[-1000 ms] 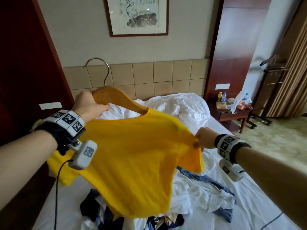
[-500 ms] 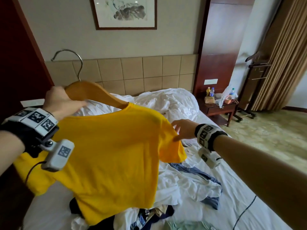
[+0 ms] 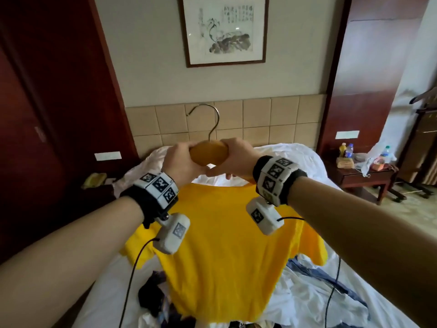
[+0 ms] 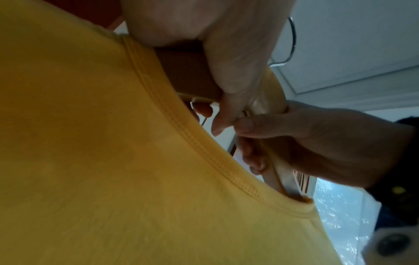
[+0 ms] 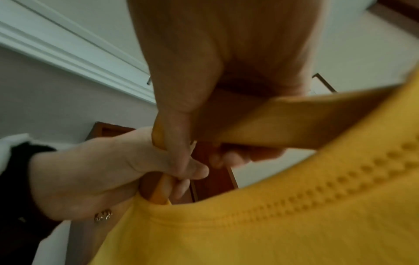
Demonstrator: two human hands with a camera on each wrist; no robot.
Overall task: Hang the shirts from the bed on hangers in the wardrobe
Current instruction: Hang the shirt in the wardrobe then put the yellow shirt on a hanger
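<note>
Head view: both hands meet at the top of one wooden hanger [image 3: 208,153], held up above the bed [image 3: 387,292]. The left hand [image 3: 181,162] curls its fingers over the hanger's left shoulder, and the right hand [image 3: 236,159] curls over the right shoulder; the two thumbs touch under the wood, just below the middle. Between the knuckles only a short stretch of the hanger's top shows, with one metal hook [image 3: 208,119] rising straight above the fingers.

One yellow shirt [image 3: 224,256] hangs on the hanger below the fingers, its neckline just under the thumbs and its two sleeves spreading out past either wrist. The hanger's two arms run down inside the shirt and are hidden there.

From the left wrist camera, the left hand [image 4: 226,53] wraps the wood with fingers pressed together, and the right hand [image 4: 306,139] grips the other arm close beside it, fingertips folded under. The shirt collar [image 4: 204,152] passes right under both sets of fingers. The right wrist camera shows the same grip from the other side: the right hand [image 5: 204,71] is closed on the wood, and the left hand [image 5: 113,170] is closed on it just beside.

Below the shirt, a heap of clothes [image 3: 331,297] lies on the bed, white, blue and dark pieces tangled together; how many cannot be counted. The lower edge of the heap is cut off.
</note>
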